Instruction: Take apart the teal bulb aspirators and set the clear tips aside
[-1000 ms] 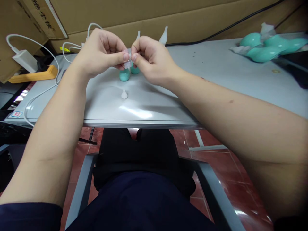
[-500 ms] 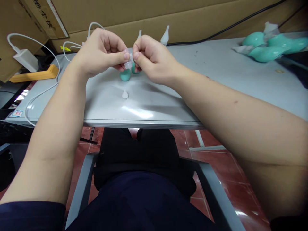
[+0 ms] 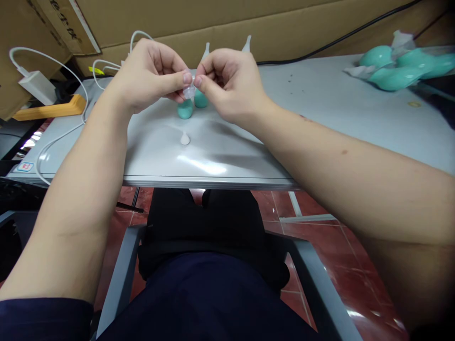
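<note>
Between my two hands is a small clear plastic piece (image 3: 189,91), partly covered by fingers. My left hand (image 3: 156,76) pinches it from the left with thumb and fingers. My right hand (image 3: 229,83) is closed in a pinch at its right side. Just below stands a teal bulb (image 3: 185,110) on the table, and a second teal bulb (image 3: 201,98) sits behind it. A small white cone-shaped tip (image 3: 185,138) stands on the table nearer to me. Behind my right hand, two translucent pointed tips rise, one of them a pale nozzle (image 3: 247,45).
Several teal bulbs with plastic wrap (image 3: 398,66) lie at the right back of the table (image 3: 320,104). A yellow power strip (image 3: 53,110) with a white charger (image 3: 39,88) and cables is at the left. Cardboard (image 3: 227,23) walls the back, with a black cable (image 3: 330,42) along it.
My right hand has shifted slightly up and turned, uncovering more of the rear teal bulb and hiding more of the right-hand nozzle. My left hand stays nearly in place.
</note>
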Tool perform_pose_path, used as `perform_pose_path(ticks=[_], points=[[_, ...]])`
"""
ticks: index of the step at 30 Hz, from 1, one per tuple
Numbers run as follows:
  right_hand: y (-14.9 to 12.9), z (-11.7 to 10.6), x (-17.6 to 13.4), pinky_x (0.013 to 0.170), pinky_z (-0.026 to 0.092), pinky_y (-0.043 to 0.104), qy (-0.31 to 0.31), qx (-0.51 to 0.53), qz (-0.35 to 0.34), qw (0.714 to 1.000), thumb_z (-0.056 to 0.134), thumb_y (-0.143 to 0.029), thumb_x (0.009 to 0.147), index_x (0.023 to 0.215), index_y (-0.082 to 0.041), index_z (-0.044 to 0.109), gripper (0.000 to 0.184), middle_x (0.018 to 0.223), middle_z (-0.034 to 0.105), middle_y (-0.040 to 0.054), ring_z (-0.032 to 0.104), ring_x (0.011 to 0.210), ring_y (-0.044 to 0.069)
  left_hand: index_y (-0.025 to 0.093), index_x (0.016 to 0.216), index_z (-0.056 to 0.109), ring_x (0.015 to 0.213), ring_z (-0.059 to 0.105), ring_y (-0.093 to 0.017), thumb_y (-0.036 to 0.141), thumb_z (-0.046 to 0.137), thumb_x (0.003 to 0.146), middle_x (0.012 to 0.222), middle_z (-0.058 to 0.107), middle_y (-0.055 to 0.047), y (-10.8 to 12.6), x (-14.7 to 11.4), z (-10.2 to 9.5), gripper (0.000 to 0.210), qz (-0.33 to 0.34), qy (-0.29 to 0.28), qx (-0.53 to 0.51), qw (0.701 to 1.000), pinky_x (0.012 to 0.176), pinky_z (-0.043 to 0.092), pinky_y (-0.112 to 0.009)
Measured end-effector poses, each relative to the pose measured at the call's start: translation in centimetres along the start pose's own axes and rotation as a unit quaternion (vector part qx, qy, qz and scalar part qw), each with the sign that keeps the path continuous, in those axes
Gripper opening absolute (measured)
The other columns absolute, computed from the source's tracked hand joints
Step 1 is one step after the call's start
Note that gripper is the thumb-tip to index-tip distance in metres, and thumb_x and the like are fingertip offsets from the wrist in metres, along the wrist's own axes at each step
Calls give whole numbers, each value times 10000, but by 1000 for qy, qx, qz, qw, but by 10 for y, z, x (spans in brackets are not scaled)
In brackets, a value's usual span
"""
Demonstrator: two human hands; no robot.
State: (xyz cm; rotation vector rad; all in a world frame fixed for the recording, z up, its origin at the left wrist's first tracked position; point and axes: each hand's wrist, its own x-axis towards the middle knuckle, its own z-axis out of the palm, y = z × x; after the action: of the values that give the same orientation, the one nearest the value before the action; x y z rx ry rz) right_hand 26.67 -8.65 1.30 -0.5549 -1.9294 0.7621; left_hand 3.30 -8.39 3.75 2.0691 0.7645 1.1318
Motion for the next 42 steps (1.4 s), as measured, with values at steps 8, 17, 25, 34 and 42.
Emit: perform_pose_path(ticks=[8, 17, 25, 34, 42], points=[[20, 0, 9, 736, 496, 389, -48, 1, -23, 999, 751, -230, 1030, 904, -280, 517, 271, 889, 563, 48, 571, 790, 273, 246, 891, 880, 856, 780, -265, 767, 1067, 828, 907, 850, -65, 22, -11, 7, 557, -72, 11, 31, 997, 889, 720, -477], [16, -6, 12, 748, 501, 297, -112, 78, 55, 989, 652, 0, 1108, 919, -249, 568, 323, 867, 661, 17, 626, 774, 188, 254, 838, 848, 812, 756, -243, 764, 1094, 796, 884, 845, -57, 33, -13, 9, 568, -91, 0, 24, 996, 903, 728, -511], [3, -5, 10, 718, 537, 255, -116, 168, 150, 967, 578, -38, 1204, 849, -231, 616, 405, 789, 665, 9, 629, 705, 146, 228, 865, 864, 806, 771, -235, 583, 1108, 878, 895, 852, -71, 37, -14, 9, 431, -97, -14, -8, 995, 867, 709, -487], [4, -7, 9, 753, 648, 238, -50, 178, 94, 978, 927, -28, 996, 838, -230, 735, 321, 844, 772, 11, 749, 784, 151, 244, 908, 878, 838, 781, -244, 650, 1092, 879, 916, 857, -55, 38, -16, 8, 460, -90, -14, 31, 995, 905, 722, -506], [7, -6, 10, 817, 707, 261, -24, 166, 118, 979, 1102, -329, 874, 779, -248, 761, 363, 833, 768, 34, 777, 813, 176, 207, 919, 875, 842, 776, -238, 588, 1093, 898, 915, 854, -69, 37, -17, 9, 440, -83, -3, 23, 996, 916, 731, -522]])
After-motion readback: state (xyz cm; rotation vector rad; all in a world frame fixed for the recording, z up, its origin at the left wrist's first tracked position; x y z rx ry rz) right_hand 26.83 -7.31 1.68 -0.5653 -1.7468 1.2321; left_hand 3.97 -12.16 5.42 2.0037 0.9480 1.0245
